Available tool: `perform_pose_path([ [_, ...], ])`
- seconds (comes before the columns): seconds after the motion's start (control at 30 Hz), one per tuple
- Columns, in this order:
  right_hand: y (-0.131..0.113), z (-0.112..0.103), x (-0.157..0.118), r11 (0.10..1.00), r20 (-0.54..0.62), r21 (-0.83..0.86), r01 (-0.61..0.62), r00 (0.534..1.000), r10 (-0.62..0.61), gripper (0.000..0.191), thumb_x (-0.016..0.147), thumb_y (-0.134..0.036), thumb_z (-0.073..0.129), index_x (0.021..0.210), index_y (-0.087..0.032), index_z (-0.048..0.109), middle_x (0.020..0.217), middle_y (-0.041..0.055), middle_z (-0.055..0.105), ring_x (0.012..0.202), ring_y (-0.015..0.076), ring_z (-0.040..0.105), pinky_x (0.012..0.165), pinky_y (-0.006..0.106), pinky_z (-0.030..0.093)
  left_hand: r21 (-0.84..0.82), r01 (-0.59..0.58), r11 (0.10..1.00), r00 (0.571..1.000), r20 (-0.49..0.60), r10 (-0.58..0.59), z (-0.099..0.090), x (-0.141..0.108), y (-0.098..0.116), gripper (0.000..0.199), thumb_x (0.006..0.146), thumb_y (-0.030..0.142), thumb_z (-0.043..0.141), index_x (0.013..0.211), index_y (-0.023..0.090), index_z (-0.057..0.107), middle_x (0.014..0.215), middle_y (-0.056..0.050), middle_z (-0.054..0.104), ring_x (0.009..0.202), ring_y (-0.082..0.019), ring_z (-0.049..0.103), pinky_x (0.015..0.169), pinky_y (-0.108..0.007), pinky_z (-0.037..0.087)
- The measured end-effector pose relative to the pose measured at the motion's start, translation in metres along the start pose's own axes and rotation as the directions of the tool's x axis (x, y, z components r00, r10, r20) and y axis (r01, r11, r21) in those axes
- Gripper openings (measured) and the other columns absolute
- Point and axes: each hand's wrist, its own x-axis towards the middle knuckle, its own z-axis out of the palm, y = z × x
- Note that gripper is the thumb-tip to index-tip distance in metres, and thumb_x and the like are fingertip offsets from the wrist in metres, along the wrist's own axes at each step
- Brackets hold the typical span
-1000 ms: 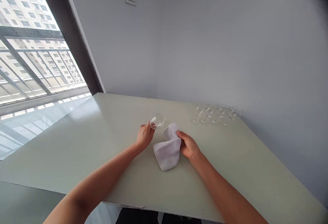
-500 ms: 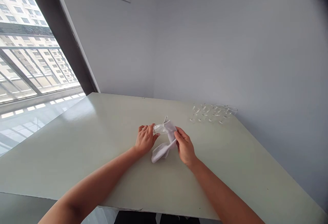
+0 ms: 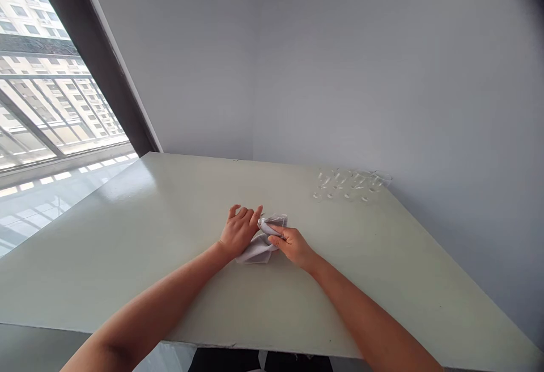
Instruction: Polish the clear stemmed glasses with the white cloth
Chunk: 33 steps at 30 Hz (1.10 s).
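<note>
Low over the near middle of the table, my left hand [image 3: 241,231] grips a clear glass [image 3: 264,223] by one end, which its fingers mostly hide. The glass lies on its side with its bowl toward the right. My right hand [image 3: 295,245] is closed on a pale lilac cloth [image 3: 256,251], its fingers pressing the fabric against the bowl. Part of the cloth covers the glass, and the rest droops below between the two hands. Whether the cloth reaches inside the bowl is hard to make out.
Several clear stemmed glasses [image 3: 346,185] stand grouped at the far right of the pale table [image 3: 178,190], close to the grey wall [image 3: 382,77]. A window [image 3: 55,88] is at the left. The table's front edge [image 3: 238,346] runs just before me.
My right hand has moved slightly left and down, turning so its fingers point left onto the glass. The cloth has bunched around the bowl, and its hanging end has swung left.
</note>
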Motion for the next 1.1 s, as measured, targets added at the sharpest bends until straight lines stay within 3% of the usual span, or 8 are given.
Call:
perform_pose_path([
  [0.2, -0.004, -0.006, 0.002, 0.991, 0.002, 0.128, -0.049, 0.999, 0.049, 0.037, 0.076, -0.035, 0.056, 0.11, -0.022, 0.061, 0.086, 0.0008, 0.064, 0.074, 0.0152, 0.058, 0.067, 0.031, 0.05, -0.067, -0.018, 0.998, 0.997, 0.074, 0.022, -0.003, 0.002, -0.008, 0.032, 0.085, 0.034, 0.043, 0.114, 0.021, 0.05, 0.074, -0.005, 0.06, 0.073, -0.017, 0.056, 0.086, -0.036, 0.033],
  [0.3, -0.011, -0.016, 0.002, 0.993, 0.037, 0.114, -0.015, 0.999, 0.011, 0.035, 0.076, -0.033, 0.057, 0.108, -0.023, 0.062, 0.097, 0.0018, 0.065, 0.089, 0.0183, 0.058, 0.08, 0.037, 0.046, -0.064, 0.015, 0.998, 0.994, 0.109, -0.007, -0.006, 0.004, -0.019, 0.03, 0.086, 0.04, 0.04, 0.106, 0.022, 0.055, 0.072, -0.005, 0.061, 0.071, -0.017, 0.056, 0.081, -0.033, 0.033],
  [0.4, -0.016, -0.031, 0.002, 0.986, -0.132, 0.111, 0.125, 0.985, -0.11, 0.024, 0.075, -0.032, 0.059, 0.097, -0.025, 0.067, 0.117, 0.0022, 0.057, 0.112, 0.0218, 0.047, 0.092, 0.038, 0.039, -0.046, 0.135, 0.99, 0.99, 0.049, -0.132, -0.009, 0.007, -0.033, 0.034, 0.084, 0.046, 0.041, 0.102, 0.022, 0.057, 0.072, -0.005, 0.063, 0.071, -0.018, 0.056, 0.081, -0.033, 0.031],
  [0.57, -0.012, -0.051, 0.005, 0.951, -0.515, 0.16, 0.265, 0.844, -0.149, 0.016, 0.071, -0.034, 0.063, 0.085, -0.026, 0.069, 0.138, -0.0015, 0.035, 0.123, 0.0242, 0.035, 0.091, 0.036, 0.038, -0.083, 0.308, 0.948, 0.949, -0.042, -0.312, -0.014, 0.01, -0.042, 0.036, 0.083, 0.048, 0.042, 0.098, 0.02, 0.058, 0.066, -0.005, 0.06, 0.068, -0.019, 0.056, 0.08, -0.033, 0.032],
  [0.7, 0.0, -0.056, 0.012, 0.905, -0.676, 0.343, 0.252, 0.735, 0.052, 0.025, 0.068, -0.039, 0.065, 0.089, -0.023, 0.066, 0.122, 0.0034, 0.051, 0.109, 0.0232, 0.047, 0.079, 0.033, 0.044, -0.103, 0.285, 0.953, 0.958, 0.005, -0.286, -0.012, 0.01, -0.034, 0.035, 0.084, 0.048, 0.04, 0.093, 0.02, 0.058, 0.064, -0.004, 0.06, 0.064, -0.017, 0.055, 0.077, -0.032, 0.032],
  [0.8, 0.005, -0.056, 0.016, 0.811, -0.635, 0.534, 0.238, 0.746, 0.2, 0.029, 0.069, -0.043, 0.064, 0.089, -0.023, 0.063, 0.093, 0.0027, 0.061, 0.087, 0.0184, 0.056, 0.067, 0.03, 0.046, -0.105, 0.254, 0.961, 0.967, 0.02, -0.254, -0.013, 0.011, -0.028, 0.035, 0.084, 0.049, 0.039, 0.093, 0.021, 0.058, 0.065, -0.004, 0.061, 0.065, -0.017, 0.055, 0.078, -0.032, 0.032],
  [0.9, 0.0, -0.056, 0.014, 0.789, -0.613, 0.566, 0.24, 0.763, 0.207, 0.025, 0.07, -0.044, 0.063, 0.08, -0.021, 0.062, 0.08, 0.0012, 0.06, 0.074, 0.0156, 0.056, 0.062, 0.027, 0.045, -0.118, 0.229, 0.966, 0.973, -0.006, -0.231, -0.015, 0.012, -0.024, 0.034, 0.083, 0.049, 0.04, 0.093, 0.021, 0.058, 0.067, -0.004, 0.062, 0.066, -0.017, 0.055, 0.078, -0.032, 0.032],
  [1.1, -0.016, -0.047, 0.007, 0.859, -0.721, 0.444, 0.256, 0.672, 0.172, 0.024, 0.067, -0.041, 0.066, 0.071, -0.019, 0.057, 0.067, -0.0021, 0.054, 0.061, 0.0118, 0.05, 0.056, 0.024, 0.041, -0.122, 0.159, 0.98, 0.986, -0.024, -0.163, -0.016, 0.012, -0.017, 0.032, 0.084, 0.046, 0.041, 0.092, 0.021, 0.058, 0.066, -0.003, 0.061, 0.064, -0.016, 0.055, 0.075, -0.032, 0.032],
])
